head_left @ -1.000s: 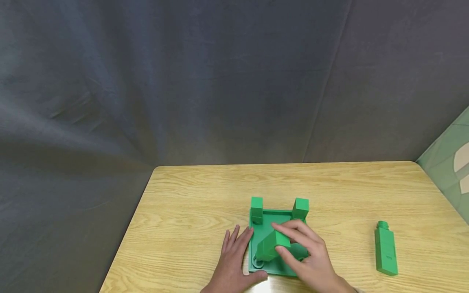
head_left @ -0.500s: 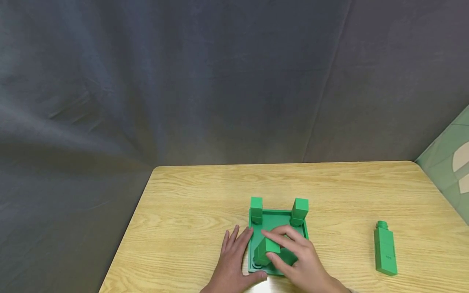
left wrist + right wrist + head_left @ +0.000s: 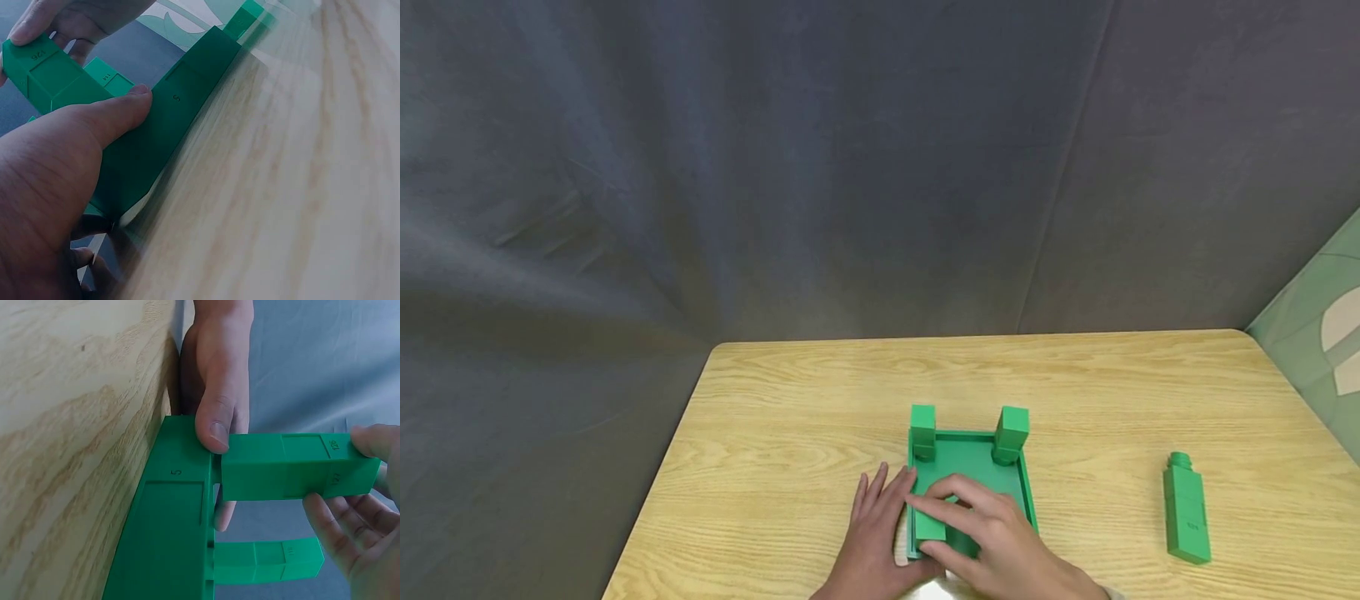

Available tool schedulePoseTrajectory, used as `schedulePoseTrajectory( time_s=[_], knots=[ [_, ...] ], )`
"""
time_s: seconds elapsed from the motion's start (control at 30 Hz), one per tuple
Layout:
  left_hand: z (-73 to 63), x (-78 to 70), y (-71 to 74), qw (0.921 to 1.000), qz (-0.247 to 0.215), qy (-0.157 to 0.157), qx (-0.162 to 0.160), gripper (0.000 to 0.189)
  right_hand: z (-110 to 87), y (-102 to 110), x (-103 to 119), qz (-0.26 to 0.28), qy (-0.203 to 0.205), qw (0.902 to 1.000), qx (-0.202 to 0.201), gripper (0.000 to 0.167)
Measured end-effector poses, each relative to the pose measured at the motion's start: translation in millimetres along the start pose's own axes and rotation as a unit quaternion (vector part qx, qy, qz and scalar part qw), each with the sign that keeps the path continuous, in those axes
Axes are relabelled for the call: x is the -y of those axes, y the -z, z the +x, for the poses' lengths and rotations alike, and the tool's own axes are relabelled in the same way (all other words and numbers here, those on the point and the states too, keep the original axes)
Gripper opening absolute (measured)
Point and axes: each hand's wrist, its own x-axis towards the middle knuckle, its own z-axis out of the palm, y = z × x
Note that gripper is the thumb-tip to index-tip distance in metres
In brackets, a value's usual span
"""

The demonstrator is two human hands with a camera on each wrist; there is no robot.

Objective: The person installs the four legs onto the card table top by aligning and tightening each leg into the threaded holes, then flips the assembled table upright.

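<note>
A shallow green square base (image 3: 966,457) lies flat with its rim up, like an upside-down toy table. At its near left corner stands a green square-section leg (image 3: 281,467), square to the base. My right hand (image 3: 1000,533) pinches the leg's upper end between thumb and fingers. Beside the left edge rests my left hand (image 3: 871,537), fingers straight along the side, its thumb pressing the near face at the corner. The leg's lower end shows a narrow dark neck at the base in the right wrist view.
Two matching legs, one left (image 3: 923,433) and one right (image 3: 1012,433), stand upright at the far corners of the base. Another leg (image 3: 1187,517), with a threaded end, lies to the right on the wooden table (image 3: 775,417). A dark curtain (image 3: 880,167) hangs behind.
My right hand has moved left with the leg, which was tilted over the near left corner and now stands upright there. My left hand has stayed in place.
</note>
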Motion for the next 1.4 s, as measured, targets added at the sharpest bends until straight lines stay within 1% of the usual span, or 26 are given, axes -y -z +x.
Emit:
schedulePoseTrajectory(
  time_s=[0.2, 0.33, 0.4, 0.53, 0.67, 0.77, 0.83, 1.0, 1.07, 1.17, 1.3, 1.4],
  knots=[
    [-0.2, -0.4, 0.6, 1.0000, -0.003, -0.002, -0.003, 0.108, -0.6, 2.2, 1.7, 0.009, -0.010, 0.9999, 0.009, 0.049],
    [-1.1, 0.0, 1.6, 0.9998, -0.016, 0.009, 0.011, 0.107, -0.7, 5.5, 0.9, 0.018, -0.008, 0.9991, 0.037, 0.046],
    [-1.6, 0.1, 2.3, 0.9993, -0.026, 0.018, 0.020, 0.105, -0.9, 7.4, 0.6, 0.026, -0.010, 0.9981, 0.056, 0.049],
    [-1.8, -0.1, 2.4, 0.9986, -0.034, 0.027, 0.030, 0.104, -1.1, 10.2, 0.6, 0.038, -0.023, 0.9962, 0.075, 0.054],
    [-1.7, -0.5, 0.6, 0.9995, -0.016, 0.017, 0.019, 0.104, -1.0, 9.4, 0.2, 0.034, -0.028, 0.9969, 0.065, 0.051],
    [-2.0, 0.2, -0.8, 1.0000, 0.004, 0.004, 0.006, 0.105, -1.6, 6.8, 0.2, 0.015, -0.027, 0.9985, 0.045, 0.048],
    [-1.8, 0.7, -0.9, 0.9999, 0.011, -0.001, 0.000, 0.106, -1.9, 5.0, 0.7, 0.005, -0.036, 0.9988, 0.034, 0.046],
    [-0.6, -0.1, 0.5, 1.0000, 0.002, 0.007, 0.004, 0.109, -1.4, -0.6, 0.2, 0.007, -0.055, 0.9985, -0.003, 0.035],
    [-0.4, -0.3, 0.5, 1.0000, 0.001, 0.006, 0.003, 0.109, -0.4, -2.7, 0.6, 0.005, -0.058, 0.9981, -0.018, 0.031],
    [-0.5, -0.1, -0.1, 1.0000, 0.008, -0.001, -0.003, 0.111, 1.5, -5.1, 2.3, -0.005, -0.061, 0.9975, -0.033, 0.030],
    [-0.5, 0.0, -0.3, 0.9999, 0.013, -0.004, -0.003, 0.115, 2.5, -6.7, 3.7, -0.005, -0.066, 0.9971, -0.040, 0.031],
    [-0.2, -0.3, 0.1, 0.9999, 0.014, -0.005, -0.002, 0.114, 3.1, -5.2, 4.0, -0.009, -0.067, 0.9973, -0.027, 0.036]
  ],
)
